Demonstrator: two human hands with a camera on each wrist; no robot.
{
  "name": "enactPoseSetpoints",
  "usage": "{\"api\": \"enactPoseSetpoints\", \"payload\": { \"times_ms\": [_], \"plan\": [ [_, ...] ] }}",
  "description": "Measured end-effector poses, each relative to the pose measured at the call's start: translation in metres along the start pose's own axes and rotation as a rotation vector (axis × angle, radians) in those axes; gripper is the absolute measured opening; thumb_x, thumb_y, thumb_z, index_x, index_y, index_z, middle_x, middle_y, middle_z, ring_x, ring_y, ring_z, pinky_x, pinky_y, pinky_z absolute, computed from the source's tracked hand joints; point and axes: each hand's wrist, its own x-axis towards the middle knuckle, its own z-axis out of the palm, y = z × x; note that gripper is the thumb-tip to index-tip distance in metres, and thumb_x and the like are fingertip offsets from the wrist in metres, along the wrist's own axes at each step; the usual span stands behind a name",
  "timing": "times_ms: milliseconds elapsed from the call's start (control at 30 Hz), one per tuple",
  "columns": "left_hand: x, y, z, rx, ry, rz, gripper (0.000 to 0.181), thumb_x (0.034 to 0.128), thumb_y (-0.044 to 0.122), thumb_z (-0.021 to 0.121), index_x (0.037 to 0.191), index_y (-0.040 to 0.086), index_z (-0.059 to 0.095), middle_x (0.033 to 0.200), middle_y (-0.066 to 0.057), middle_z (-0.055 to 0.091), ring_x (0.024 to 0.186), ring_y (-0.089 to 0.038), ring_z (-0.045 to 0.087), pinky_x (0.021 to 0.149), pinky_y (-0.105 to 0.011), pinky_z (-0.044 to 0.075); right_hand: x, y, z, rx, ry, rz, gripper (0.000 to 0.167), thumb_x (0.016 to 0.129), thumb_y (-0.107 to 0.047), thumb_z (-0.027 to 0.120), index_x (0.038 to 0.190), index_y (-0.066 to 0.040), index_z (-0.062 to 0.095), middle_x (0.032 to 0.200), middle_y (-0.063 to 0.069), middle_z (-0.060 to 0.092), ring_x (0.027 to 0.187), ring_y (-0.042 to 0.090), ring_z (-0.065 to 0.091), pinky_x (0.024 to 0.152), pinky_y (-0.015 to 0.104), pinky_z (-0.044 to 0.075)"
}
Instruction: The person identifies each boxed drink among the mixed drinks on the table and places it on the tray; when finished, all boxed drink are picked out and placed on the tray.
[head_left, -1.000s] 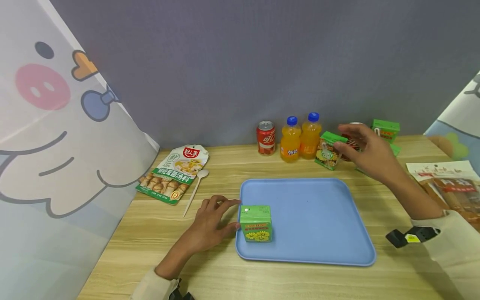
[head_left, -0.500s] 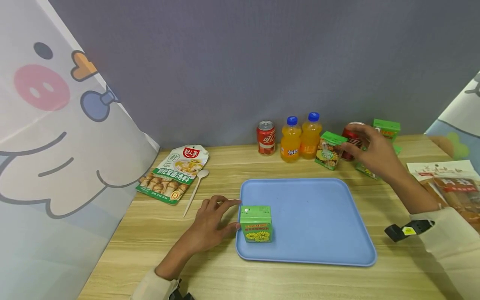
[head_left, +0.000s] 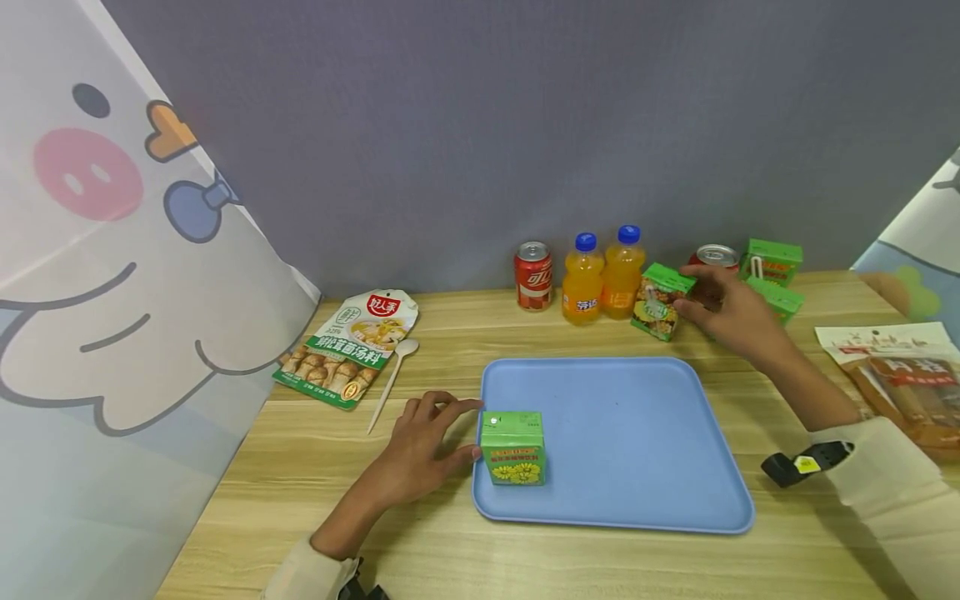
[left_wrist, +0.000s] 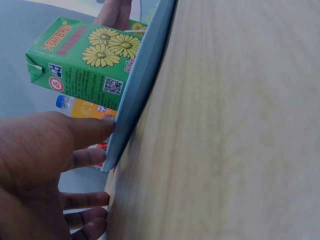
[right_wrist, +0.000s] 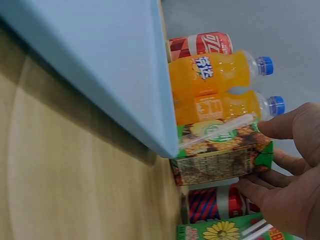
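Observation:
My left hand [head_left: 420, 450] lies beside the left rim of a blue tray [head_left: 615, 442], its thumb and index fingertip at the rim. Standing on the tray close to that hand is a green drink carton [head_left: 513, 450] with yellow flowers, which also shows in the left wrist view as a carton [left_wrist: 87, 60]. My right hand [head_left: 735, 317] reaches to a second drink carton [head_left: 656, 308], green and brown with a straw on its front. In the right wrist view, the thumb is at the upper edge of this carton [right_wrist: 220, 150] and the fingers stretch along its other side.
Two orange soda bottles [head_left: 582, 279] and a red cola can [head_left: 533, 277] stand left of the second carton. Behind the right hand are another can [head_left: 716, 254] and green cartons [head_left: 772, 260]. A soup packet [head_left: 348, 346], a spoon [head_left: 392, 383] and a brown food bag [head_left: 900, 375] lie at the sides.
My right hand has moved left and slightly down in the head view, closing in on the second carton's right upper corner. The carton stays put, and my left hand has not moved.

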Motion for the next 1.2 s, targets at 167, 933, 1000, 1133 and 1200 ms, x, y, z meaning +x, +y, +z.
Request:
{"api": "enactPoseSetpoints", "payload": {
  "times_ms": [167, 933, 1000, 1133, 1200],
  "plan": [
    [0.000, -0.001, 0.000, -0.002, -0.002, -0.002, 0.056, 0.0921, 0.036, 0.074, 0.144, 0.030, 0.053, 0.134, -0.006, 0.044, 0.115, -0.027, 0.040, 0.095, -0.053, 0.035, 0.001, 0.004, 0.006, 0.041, -0.007, 0.000, 0.064, 0.098, -0.032, 0.067, 0.151, -0.009, 0.040, 0.128, 0.023, 0.055, 0.113, 0.036, 0.055, 0.078, 0.013, 0.040],
    [0.000, -0.001, 0.001, 0.000, 0.000, 0.000, 0.056, 0.0922, 0.036, 0.074, 0.144, 0.030, 0.053, 0.133, -0.005, 0.044, 0.116, -0.026, 0.039, 0.095, -0.053, 0.035, 0.007, 0.019, 0.028, 0.066, 0.029, 0.070, 0.064, 0.099, -0.038, 0.063, 0.139, 0.005, 0.038, 0.116, 0.026, 0.056, 0.104, 0.037, 0.053, 0.074, 0.031, 0.045],
    [0.000, -0.002, 0.001, 0.000, 0.000, 0.000, 0.056, 0.0923, 0.036, 0.074, 0.144, 0.030, 0.053, 0.133, -0.005, 0.044, 0.116, -0.026, 0.039, 0.095, -0.053, 0.035, 0.006, 0.019, 0.029, 0.068, 0.028, 0.081, 0.066, 0.099, -0.040, 0.063, 0.139, 0.006, 0.037, 0.120, 0.028, 0.055, 0.109, 0.039, 0.053, 0.079, 0.037, 0.045],
    [0.000, -0.002, 0.001, -0.001, -0.004, -0.001, 0.056, 0.0925, 0.037, 0.074, 0.144, 0.030, 0.053, 0.134, -0.005, 0.043, 0.116, -0.025, 0.039, 0.095, -0.052, 0.035, 0.005, 0.017, 0.029, 0.050, 0.043, 0.096, 0.065, 0.098, -0.043, 0.063, 0.135, 0.005, 0.040, 0.118, 0.026, 0.056, 0.105, 0.038, 0.053, 0.080, 0.044, 0.044],
    [0.000, -0.002, 0.001, -0.002, -0.005, -0.002, 0.056, 0.0926, 0.037, 0.073, 0.144, 0.030, 0.052, 0.134, -0.005, 0.043, 0.115, -0.025, 0.039, 0.095, -0.052, 0.035, 0.005, 0.017, 0.029, 0.040, 0.054, 0.102, 0.064, 0.097, -0.045, 0.063, 0.131, 0.005, 0.042, 0.115, 0.025, 0.056, 0.102, 0.037, 0.053, 0.079, 0.044, 0.043]
  ]
}}
